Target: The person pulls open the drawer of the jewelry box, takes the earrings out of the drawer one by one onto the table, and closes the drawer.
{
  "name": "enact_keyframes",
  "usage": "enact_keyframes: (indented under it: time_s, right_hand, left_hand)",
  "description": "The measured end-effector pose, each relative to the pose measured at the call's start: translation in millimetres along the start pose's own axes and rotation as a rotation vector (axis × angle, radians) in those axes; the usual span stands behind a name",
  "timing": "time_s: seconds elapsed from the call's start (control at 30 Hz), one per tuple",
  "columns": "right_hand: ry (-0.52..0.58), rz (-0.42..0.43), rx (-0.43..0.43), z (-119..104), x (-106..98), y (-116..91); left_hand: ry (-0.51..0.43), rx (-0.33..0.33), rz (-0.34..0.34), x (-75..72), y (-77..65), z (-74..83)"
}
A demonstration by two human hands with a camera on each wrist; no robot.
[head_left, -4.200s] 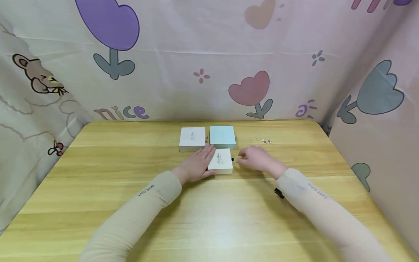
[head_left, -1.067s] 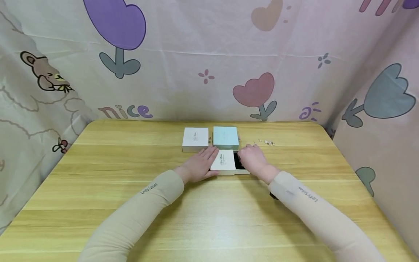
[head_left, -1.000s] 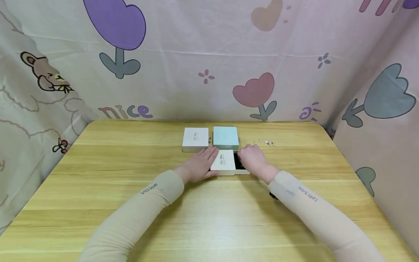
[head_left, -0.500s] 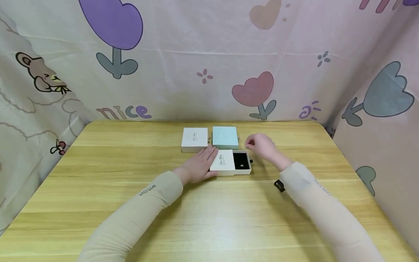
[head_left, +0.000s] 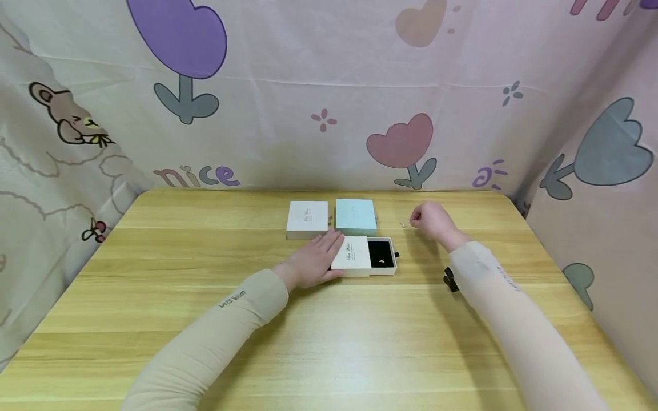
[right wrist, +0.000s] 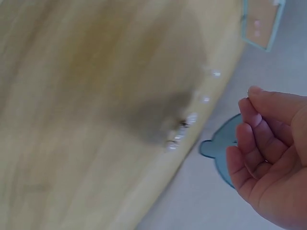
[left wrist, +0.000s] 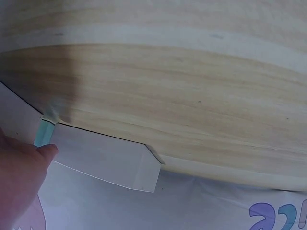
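Observation:
My left hand [head_left: 315, 260] lies flat with straight fingers over the left part of a small white drawer box [head_left: 351, 253]. The box's drawer [head_left: 392, 271] is pulled out to the right, showing a black lining with a small pale star-shaped thing [head_left: 381, 261] on it. My right hand [head_left: 432, 220] hovers over the table behind and right of the drawer, fingers loosely curled and thumb near the index fingertip; nothing shows between them. Several small shiny trinkets [right wrist: 192, 118] lie by it, mostly hidden by the hand in the head view; one trinket [head_left: 403, 225] shows there.
Behind the drawer box stand a second white box [head_left: 307, 219] and a light blue box [head_left: 355, 214], side by side, with ribbon tabs on their right sides. A patterned curtain [head_left: 277, 114] hangs along the wooden table's [head_left: 329, 342] back edge.
The drawer, first shut, is now out to the right. My right hand has left it and moved back and right to the trinkets. My left hand has stayed on the box.

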State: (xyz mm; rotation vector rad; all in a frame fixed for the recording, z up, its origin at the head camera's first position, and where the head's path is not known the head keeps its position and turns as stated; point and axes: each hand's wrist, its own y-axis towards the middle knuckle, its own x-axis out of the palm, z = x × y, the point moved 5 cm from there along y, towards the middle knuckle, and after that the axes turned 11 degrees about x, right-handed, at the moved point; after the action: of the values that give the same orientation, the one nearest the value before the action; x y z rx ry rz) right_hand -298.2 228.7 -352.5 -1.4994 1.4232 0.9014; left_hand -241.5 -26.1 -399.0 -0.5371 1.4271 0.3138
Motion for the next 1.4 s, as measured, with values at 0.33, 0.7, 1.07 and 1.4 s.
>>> enact_keyframes:
  time_s: [0.33,0.7,1.07,1.4]
  right_hand:
    - [-0.055,-0.016,0.002,15,17,10]
    - [-0.14,-0.019,0.018,18,22,8]
    - [-0.126,0.014,0.085,17,-5,3]
    - [-0.079,-0.004,-0.065,-18,-16,-16]
  left_hand:
    - [0.013,-0.005,-0.01,2.0,2.5,2.4]
    - [0.033,0.013,-0.003,-1.5,2.8,6.1]
    - [0.016,0.018,0.015,-0.9,1.3,4.0]
    - [-0.015,0.014,0.029,-0.7,-1.4,1.2]
